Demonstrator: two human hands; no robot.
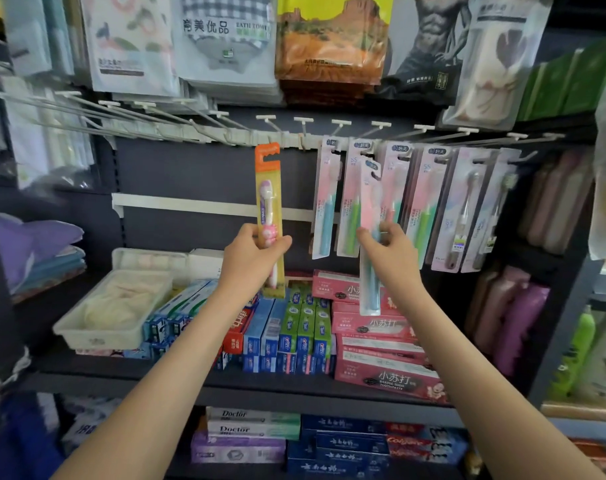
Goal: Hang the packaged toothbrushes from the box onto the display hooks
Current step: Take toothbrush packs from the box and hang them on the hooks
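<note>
- Orange pack [267, 188] stood upright in the left hand [253, 254], fingers clamped low so its hole neared a hook [272, 124].
- Fingers of the right hand [396, 252] pinched a pink pack [368, 209] before the hung row [422, 202].

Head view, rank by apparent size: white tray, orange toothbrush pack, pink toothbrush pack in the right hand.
1. white tray
2-3. orange toothbrush pack in the left hand and pink toothbrush pack in the right hand: alike, not ranked.

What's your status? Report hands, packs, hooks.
Left hand grips orange toothbrush pack, raised under bare hooks. Right hand pinches pink toothbrush pack in front of hung packs. Nothing blocks the hooks.
</note>
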